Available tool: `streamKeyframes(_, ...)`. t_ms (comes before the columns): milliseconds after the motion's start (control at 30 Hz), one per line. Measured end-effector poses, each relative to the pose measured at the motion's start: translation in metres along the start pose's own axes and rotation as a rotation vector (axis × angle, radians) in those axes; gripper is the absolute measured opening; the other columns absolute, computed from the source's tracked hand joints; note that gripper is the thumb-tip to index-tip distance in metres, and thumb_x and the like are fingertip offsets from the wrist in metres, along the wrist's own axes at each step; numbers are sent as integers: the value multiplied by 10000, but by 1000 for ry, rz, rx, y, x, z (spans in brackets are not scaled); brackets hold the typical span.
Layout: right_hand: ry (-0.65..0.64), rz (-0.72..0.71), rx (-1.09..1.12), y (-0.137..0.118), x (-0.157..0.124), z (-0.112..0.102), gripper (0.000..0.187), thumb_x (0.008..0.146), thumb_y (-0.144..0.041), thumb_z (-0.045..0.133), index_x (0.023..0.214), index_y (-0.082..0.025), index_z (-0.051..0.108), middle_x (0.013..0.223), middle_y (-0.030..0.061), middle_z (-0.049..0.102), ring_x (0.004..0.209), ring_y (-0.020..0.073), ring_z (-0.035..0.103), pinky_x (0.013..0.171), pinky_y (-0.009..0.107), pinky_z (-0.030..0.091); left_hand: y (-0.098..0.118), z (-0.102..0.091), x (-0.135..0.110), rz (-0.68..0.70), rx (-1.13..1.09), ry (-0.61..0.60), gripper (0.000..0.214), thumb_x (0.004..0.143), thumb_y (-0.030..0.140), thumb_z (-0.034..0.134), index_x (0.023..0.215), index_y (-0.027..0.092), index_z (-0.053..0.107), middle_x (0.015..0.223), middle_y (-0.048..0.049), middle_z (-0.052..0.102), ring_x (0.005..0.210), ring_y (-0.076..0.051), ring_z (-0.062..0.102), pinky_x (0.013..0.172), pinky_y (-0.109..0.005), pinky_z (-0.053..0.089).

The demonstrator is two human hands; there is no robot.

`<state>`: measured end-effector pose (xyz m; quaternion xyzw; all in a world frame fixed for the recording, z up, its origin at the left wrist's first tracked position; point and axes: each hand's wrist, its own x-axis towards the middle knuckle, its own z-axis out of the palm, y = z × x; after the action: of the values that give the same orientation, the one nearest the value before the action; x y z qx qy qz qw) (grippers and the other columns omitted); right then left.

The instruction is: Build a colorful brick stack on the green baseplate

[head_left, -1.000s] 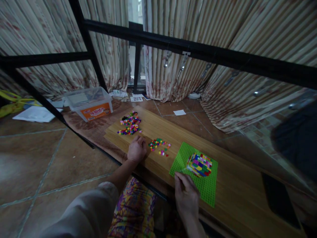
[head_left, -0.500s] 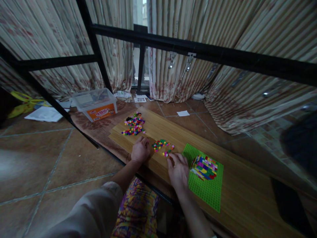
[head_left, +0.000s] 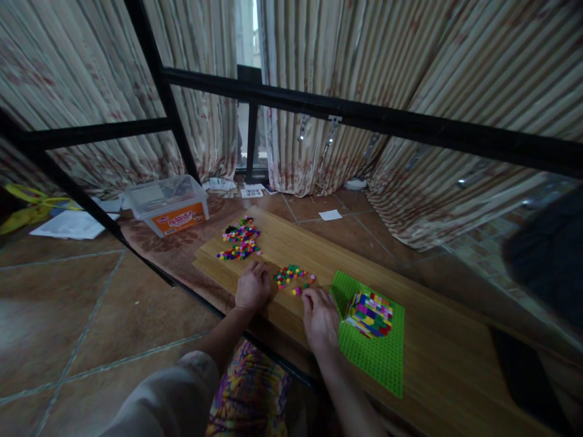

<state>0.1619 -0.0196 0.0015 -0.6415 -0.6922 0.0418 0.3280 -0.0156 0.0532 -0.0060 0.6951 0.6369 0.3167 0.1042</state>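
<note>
My left hand (head_left: 253,286) rests on the wooden board (head_left: 291,240) with its fingers curled in; whatever they hold, if anything, is hidden. Between my hands lies a small group of loose coloured bricks (head_left: 288,275). My right hand (head_left: 321,320) has thumb and fingers drawn together beside a few pink and yellow bricks (head_left: 297,291); anything in that pinch is too small to make out. To its right, a rounded block of multicoloured bricks (head_left: 371,314) sits on a green studded baseplate (head_left: 381,371).
A larger brick pile (head_left: 240,239) lies at the board's far left end. Behind it stands a clear plastic tub (head_left: 166,205) with an orange label. A black flat object (head_left: 523,376) lies at the right. A black metal frame (head_left: 282,96) crosses before the curtains.
The whole view has shifted slightly, with things appearing lower and further left. My right hand stays by the small bricks, and fewer show at its fingertips. My left hand keeps its place.
</note>
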Motion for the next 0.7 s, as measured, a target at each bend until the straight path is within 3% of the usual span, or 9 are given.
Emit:
streamKeyframes(200,-22,-39,-62,0,-11,-3,214,917,-147,461,815,-212,638,851,42,636,839,197,520,780,313,405,-1,-1,2,-15,12,-3,191,860,204,450,844,203,640,907,-50,630,853,-167,605,742,-259,446)
streamKeyframes(367,43,-29,-36,-5,-16,0,205,922,-149,446,904,-201,644,878,53,636,858,206,530,791,332,427,1,-2,1,-7,1,6,181,866,204,447,846,202,627,922,-47,629,861,-164,612,750,-255,450)
streamKeyframes(533,13,-66,70,-29,-24,8,193,927,-150,440,951,-201,625,882,56,623,889,208,548,813,337,442,3,-2,0,-25,6,5,178,863,188,447,836,204,623,920,-43,626,851,-153,612,739,-246,450)
streamKeyframes(700,-53,-74,65,-56,-13,24,149,890,-168,515,980,-219,621,902,61,611,927,236,552,878,399,429,2,-1,0,-39,20,2,177,871,210,452,865,204,628,939,-48,628,863,-160,609,731,-252,448)
